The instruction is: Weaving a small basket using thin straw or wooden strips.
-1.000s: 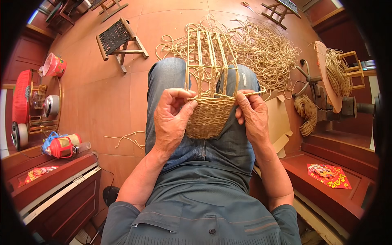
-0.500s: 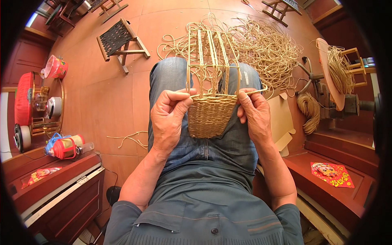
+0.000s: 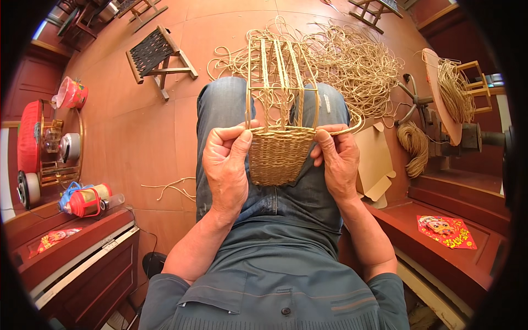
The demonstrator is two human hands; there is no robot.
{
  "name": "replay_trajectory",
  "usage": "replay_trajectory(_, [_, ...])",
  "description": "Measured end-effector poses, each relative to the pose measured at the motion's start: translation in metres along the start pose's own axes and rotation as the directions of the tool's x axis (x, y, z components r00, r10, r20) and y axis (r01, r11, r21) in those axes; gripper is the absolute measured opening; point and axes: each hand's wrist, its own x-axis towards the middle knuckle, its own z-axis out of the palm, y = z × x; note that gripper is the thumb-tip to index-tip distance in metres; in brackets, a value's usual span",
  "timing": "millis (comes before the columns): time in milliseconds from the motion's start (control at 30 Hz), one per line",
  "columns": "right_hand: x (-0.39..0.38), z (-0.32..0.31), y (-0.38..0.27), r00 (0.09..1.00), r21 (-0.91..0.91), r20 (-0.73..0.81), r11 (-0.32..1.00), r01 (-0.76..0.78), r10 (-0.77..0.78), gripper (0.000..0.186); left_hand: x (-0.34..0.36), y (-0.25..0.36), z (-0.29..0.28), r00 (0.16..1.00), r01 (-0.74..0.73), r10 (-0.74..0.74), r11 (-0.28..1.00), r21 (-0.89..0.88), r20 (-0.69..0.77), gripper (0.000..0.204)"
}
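Note:
Over my lap stands a half-woven basket (image 3: pixel 279 159), its lower part tightly woven in tan cord and its upper part a bare frame (image 3: pixel 276 87) of upright and cross rods wound with cord. My left hand (image 3: pixel 226 165) pinches the left corner of the woven edge between thumb and forefinger. At the right corner, my right hand (image 3: pixel 340 162) has thumb and fingers closed on a twisted cord (image 3: pixel 356 126), which curves out beyond the fingers. The cord runs along the top of the weave; my fingertips hide its exact hold on both sides.
A big tangle of loose cord (image 3: pixel 357 71) covers the floor beyond my knees. A folding stool (image 3: pixel 157 55) stands front left. At right are flattened cardboard (image 3: pixel 375 165), a cord bundle (image 3: pixel 413 146) and a round board (image 3: pixel 443 99). A red thermos-like container (image 3: pixel 87 199) lies at left.
The cord's free end at right has bent from nearly straight into a curve. Both hands keep their places at the basket's edge, and the whole view has shifted slightly.

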Motion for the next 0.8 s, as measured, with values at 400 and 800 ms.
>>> replay_trajectory(400, [0.010, -0.005, -0.010, 0.827, -0.477, 0.155, 0.692, 0.542, -0.540, 0.012, 0.003, -0.001, -0.008, 1.000, -0.003, 0.002, 0.999, 0.038, 0.026, 0.010])
replay_trajectory(800, [0.016, -0.006, -0.020, 0.808, -0.529, 0.245, 0.625, 0.575, -0.536, 0.012, 0.006, -0.002, -0.011, 0.999, -0.004, 0.002, 0.999, 0.037, 0.051, 0.011])
